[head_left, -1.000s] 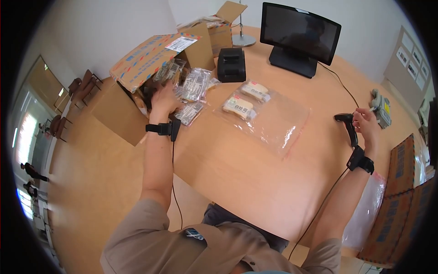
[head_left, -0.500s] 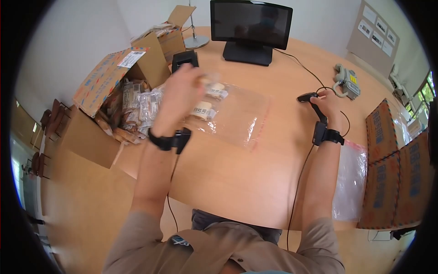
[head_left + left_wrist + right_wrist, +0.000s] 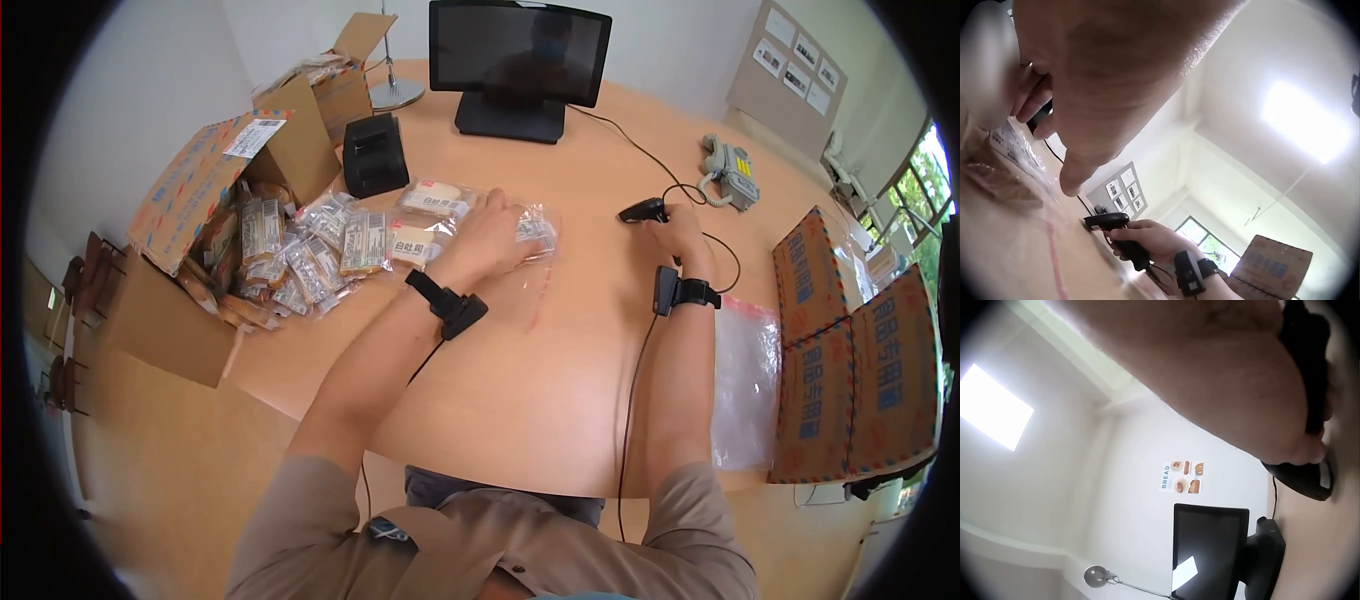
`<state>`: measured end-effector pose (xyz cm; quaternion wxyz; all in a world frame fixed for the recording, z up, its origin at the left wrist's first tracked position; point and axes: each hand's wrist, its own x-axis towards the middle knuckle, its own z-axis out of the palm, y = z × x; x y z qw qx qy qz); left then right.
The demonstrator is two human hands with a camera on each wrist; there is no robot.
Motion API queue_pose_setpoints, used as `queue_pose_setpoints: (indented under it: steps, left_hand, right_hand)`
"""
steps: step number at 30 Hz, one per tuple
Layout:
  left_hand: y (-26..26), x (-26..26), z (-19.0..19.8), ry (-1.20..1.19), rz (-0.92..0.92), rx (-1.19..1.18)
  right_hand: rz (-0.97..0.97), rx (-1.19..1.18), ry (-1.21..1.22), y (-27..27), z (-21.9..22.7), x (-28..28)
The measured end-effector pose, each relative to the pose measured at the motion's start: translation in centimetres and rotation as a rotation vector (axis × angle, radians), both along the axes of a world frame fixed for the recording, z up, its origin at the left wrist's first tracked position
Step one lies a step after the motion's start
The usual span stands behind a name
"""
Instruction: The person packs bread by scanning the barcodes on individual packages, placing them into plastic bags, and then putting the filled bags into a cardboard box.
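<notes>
My left hand (image 3: 485, 240) is over a clear plastic bag (image 3: 515, 295) that lies flat, its thumb and fingers around a wrapped bread pack (image 3: 535, 230). The left wrist view shows that pack (image 3: 1013, 153) beside the curled fingers of the left hand (image 3: 1104, 81). Two white-labelled toast packs, one (image 3: 436, 197) behind the other (image 3: 415, 243), lie left of the hand. My right hand (image 3: 682, 240) grips a black handheld scanner (image 3: 642, 210) by its handle; the right wrist view shows the scanner's head (image 3: 1304, 480) beyond the right hand (image 3: 1210, 381).
At left, a tipped carton (image 3: 195, 180) spills several wrapped breads (image 3: 315, 268). Behind are a black printer (image 3: 374, 155), a monitor (image 3: 520, 55) and another carton (image 3: 343, 95). A phone (image 3: 733, 175) stands back right; clear bags (image 3: 745, 390) and cartons (image 3: 815, 405) are at right.
My left hand has left the tipped carton and moved right to the clear bag with a pack. The right hand has closed round the scanner handle. The head view has shifted right.
</notes>
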<state>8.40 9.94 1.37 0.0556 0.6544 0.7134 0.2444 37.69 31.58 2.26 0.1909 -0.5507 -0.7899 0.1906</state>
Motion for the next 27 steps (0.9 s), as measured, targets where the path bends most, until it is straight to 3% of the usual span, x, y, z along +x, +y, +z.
queue_pose_setpoints:
  steps: [3,5,6,7,9,13,15,16,18,27]
  left_hand:
    - [0.0,-1.2,-0.4,0.102,0.046,-0.087]
    - [0.1,-1.1,-0.5,0.078,0.04,-0.109]
    - [0.2,-1.1,-0.4,0.058,0.033,-0.127]
    - [0.1,-1.2,-0.1,0.056,0.032,-0.129]
    - [0.1,-1.9,1.0,-0.221,-0.005,-0.177]
    - [2.2,-5.7,-2.4,-0.206,-0.019,-0.036]
    - [2.9,-7.2,-4.3,-0.565,0.052,0.005]
    - [2.5,-7.0,-3.8,-0.566,0.055,0.007]
    - [1.5,-6.5,-2.9,-0.931,0.026,-0.089]
    - [1.9,-7.2,-3.8,-0.861,-0.035,-0.108]
  right_hand:
    - [-0.048,-0.184,0.082,-1.3,2.3,-1.1]
    - [0.149,-0.272,0.383,-3.2,3.9,-2.2]
    - [0.175,-0.276,0.394,-4.2,4.7,-3.0]
    - [0.173,-0.278,0.392,-5.0,5.2,-3.6]
    - [0.298,-0.338,0.37,-6.1,6.0,-4.9]
    - [0.365,-0.339,0.197,-8.0,5.9,-7.1]
    - [0.386,-0.349,0.141,-8.8,5.8,-8.3]
    - [0.372,-0.361,0.109,-9.2,5.8,-8.7]
    - [0.376,-0.389,0.087,-10.1,5.9,-9.4]
    - [0.321,-0.341,0.052,-10.2,4.5,-10.6]
